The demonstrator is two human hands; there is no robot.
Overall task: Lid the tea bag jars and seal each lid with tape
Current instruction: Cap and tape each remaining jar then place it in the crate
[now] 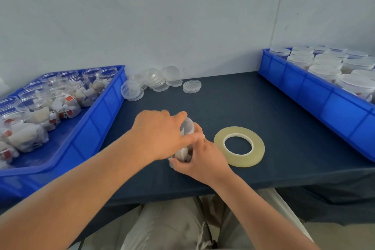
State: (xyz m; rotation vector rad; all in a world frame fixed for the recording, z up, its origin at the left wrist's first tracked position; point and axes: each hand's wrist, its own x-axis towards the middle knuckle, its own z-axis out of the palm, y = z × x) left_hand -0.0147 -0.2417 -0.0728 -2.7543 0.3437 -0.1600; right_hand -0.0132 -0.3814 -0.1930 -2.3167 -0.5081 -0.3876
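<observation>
Jar position: clear plastic tea bag jar (187,128) at the centre of the dark cloth-covered tabletop (263,107), tilted, long axis running roughly 6 to 12 o'clock. Left hand (158,134) has its grip curled over the upper end; right hand (203,160) pinches the lower body. Lid seating: cannot tell. Flat ring roll of clear tape (239,159) lies just beside the jar at 3 o'clock, nearer the right hand, so probably that hand's reach.

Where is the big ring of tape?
In the head view, the tape roll lies flat on the dark table, just right of the right hand gripping the jar, with the right blue tray farther right.
</observation>
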